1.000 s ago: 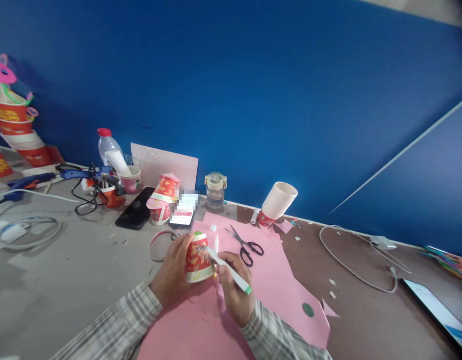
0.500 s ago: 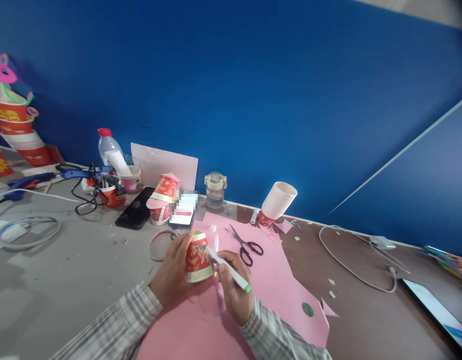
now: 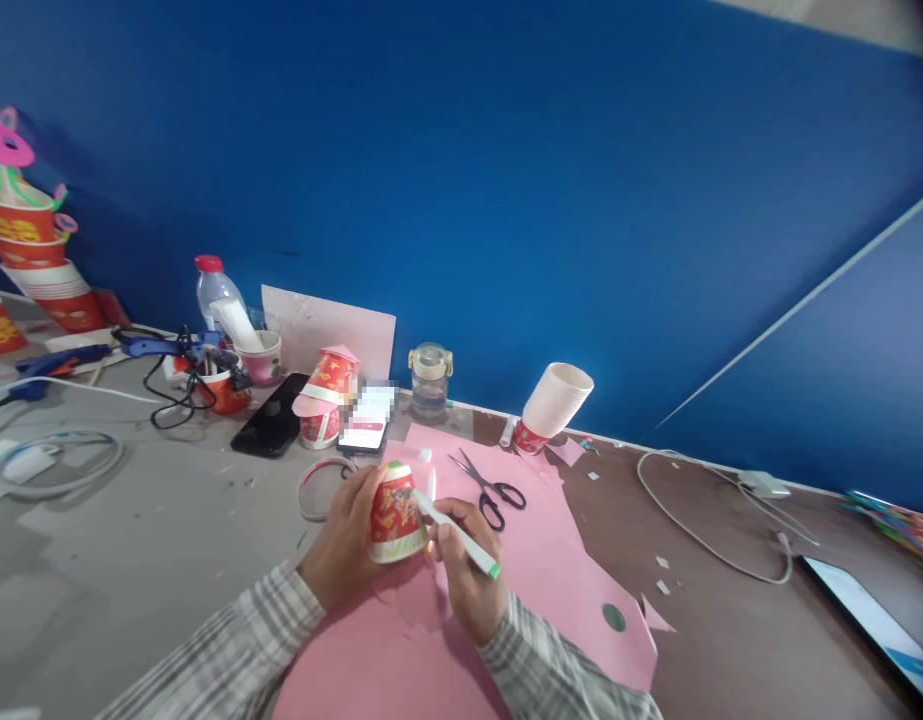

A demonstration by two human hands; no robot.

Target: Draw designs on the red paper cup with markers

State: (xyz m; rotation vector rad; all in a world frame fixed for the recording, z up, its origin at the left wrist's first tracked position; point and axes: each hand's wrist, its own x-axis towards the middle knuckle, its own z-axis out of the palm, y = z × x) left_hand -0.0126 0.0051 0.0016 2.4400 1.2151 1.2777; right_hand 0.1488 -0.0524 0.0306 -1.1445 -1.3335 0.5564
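A red patterned paper cup (image 3: 396,515) is upside down in my left hand (image 3: 343,545), whose fingers wrap its left side. A bit of green shows on top of the cup. My right hand (image 3: 470,565) grips a white marker (image 3: 461,535) with a green end, its other end close to the cup's right side; whether it touches I cannot tell. Beneath both hands lies a large pink paper sheet (image 3: 551,590). Black-handled scissors (image 3: 489,488) rest on the sheet, spread apart, beyond my right hand.
Behind stand a decorated red cup figure (image 3: 328,390), a lidded jar (image 3: 430,382) and a stack of white cups (image 3: 557,400). A black phone (image 3: 272,418) and a tape ring (image 3: 315,492) are left; a cable (image 3: 678,535) and a tablet (image 3: 873,625) lie right.
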